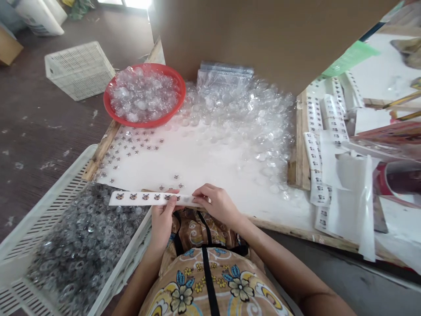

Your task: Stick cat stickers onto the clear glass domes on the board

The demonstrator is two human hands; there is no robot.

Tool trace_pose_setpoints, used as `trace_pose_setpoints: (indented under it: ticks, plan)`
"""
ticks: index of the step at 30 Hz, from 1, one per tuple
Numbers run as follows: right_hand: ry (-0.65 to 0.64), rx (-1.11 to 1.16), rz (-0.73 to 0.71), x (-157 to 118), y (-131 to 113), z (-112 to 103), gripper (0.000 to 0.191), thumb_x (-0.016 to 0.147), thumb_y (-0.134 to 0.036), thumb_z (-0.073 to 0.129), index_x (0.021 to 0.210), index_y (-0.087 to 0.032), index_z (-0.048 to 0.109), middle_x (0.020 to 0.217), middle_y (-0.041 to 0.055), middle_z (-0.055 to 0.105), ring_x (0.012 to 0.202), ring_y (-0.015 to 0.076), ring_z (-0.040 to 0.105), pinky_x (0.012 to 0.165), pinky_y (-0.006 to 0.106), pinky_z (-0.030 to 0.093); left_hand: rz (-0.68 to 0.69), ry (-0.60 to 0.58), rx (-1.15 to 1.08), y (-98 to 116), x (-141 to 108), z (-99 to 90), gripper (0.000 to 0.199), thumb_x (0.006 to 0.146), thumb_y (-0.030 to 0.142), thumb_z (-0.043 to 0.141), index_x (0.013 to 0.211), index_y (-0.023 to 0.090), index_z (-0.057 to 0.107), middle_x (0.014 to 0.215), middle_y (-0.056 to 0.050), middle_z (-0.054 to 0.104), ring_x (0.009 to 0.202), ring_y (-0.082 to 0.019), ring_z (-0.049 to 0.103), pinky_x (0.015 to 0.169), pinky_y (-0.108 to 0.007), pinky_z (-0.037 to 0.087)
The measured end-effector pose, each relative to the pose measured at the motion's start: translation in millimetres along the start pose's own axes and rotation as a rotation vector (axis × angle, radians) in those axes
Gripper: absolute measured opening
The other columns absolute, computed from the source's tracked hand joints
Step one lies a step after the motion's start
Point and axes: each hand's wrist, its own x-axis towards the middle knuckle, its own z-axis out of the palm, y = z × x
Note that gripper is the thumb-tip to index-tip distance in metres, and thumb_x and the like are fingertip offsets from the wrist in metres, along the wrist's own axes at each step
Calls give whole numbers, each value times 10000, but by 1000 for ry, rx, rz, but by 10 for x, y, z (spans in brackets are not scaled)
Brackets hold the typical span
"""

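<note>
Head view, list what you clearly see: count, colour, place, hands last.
Table: one, white, centre
Strip: one, white, table's near edge
Cat faces: many, dark, table's left
Bowl: one, red, table's far left
Transparent pieces: countless, colourless, bowl and table
Packet: count unclear, transparent, far side
Crates: at least two, off-white, left
Dark pieces: countless, grey, near crate
Panel: one, brown, far side
Printed strips: several, white, right
Sheet: one, green, far right
Box: one, brown, far left
Garment: one, brown, bottom
Left hand: one, bare, on strip
Right hand: one, bare, at strip's end

Strip (151, 199) is wht w/ brn-blk cat-face pattern; bowl (144, 123) red; tabletop (197, 153) wht; garment (219, 268) brn w/ blu & yel flwr print.
</note>
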Motion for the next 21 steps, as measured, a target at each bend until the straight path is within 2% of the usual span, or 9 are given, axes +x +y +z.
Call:
trace_pose_setpoints:
  ticks: [3,5,7,9,11,13,17,21]
  plan:
    - [105,-14,-64,-77,15,102,118,925,-176,580,898,-218,687,950,64,704,888,178,659,824,307,517,-24,46,-62,-37,-1,8,380,754,495,785,981,193,745,1097,-75,711,923,-225,690,699,-300,599]
    - [181,61,-88,-80,72,77,110,919,-196,582,867,-221,676,1020,75,689,960,183,652,848,310,519,-44,67,-101,-55,3,5,389,737,493,800,974,189,745,1114,-77,704,929,-216,685,695,-291,600]
    - [291,150,-25,-23,172,-27,85,898,-235,600,839,-215,658,1014,77,675,942,183,646,805,299,523,-53,69,-116,-58,12,-4,396,727,487,812,971,182,745,1072,-73,708,892,-199,683,688,-281,599]
    - [369,195,118,73,306,-164,87,864,-265,611,804,-206,633,865,52,666,788,168,627,697,282,505,-60,53,-118,-49,25,-15,399,724,481,817,968,174,746,993,-61,712,834,-182,680,677,-274,596]
    - [353,191,251,170,442,-273,89,820,-273,619,767,-201,616,711,15,632,642,146,569,610,269,458,-68,35,-120,-39,38,-21,398,723,480,820,963,170,747,926,-47,707,794,-170,676,659,-266,591]
    - [289,156,325,240,546,-319,79,779,-268,620,743,-198,616,646,-2,613,588,135,529,574,262,420,-72,16,-115,-36,50,-23,390,737,478,811,968,170,747,909,-43,705,800,-168,677,657,-256,584]
    - [253,88,362,283,614,-257,85,757,-277,600,742,-200,632,649,-5,628,581,131,528,566,254,405,-61,8,-111,-57,63,-23,378,751,478,798,962,170,745,939,-52,708,815,-177,679,653,-257,579]
    - [250,-58,334,275,584,-175,64,788,-220,582,769,-204,641,715,8,640,654,144,573,632,261,421,-60,6,-108,-90,69,-41,367,754,470,797,971,179,745,937,-40,706,807,-170,674,657,-259,576]
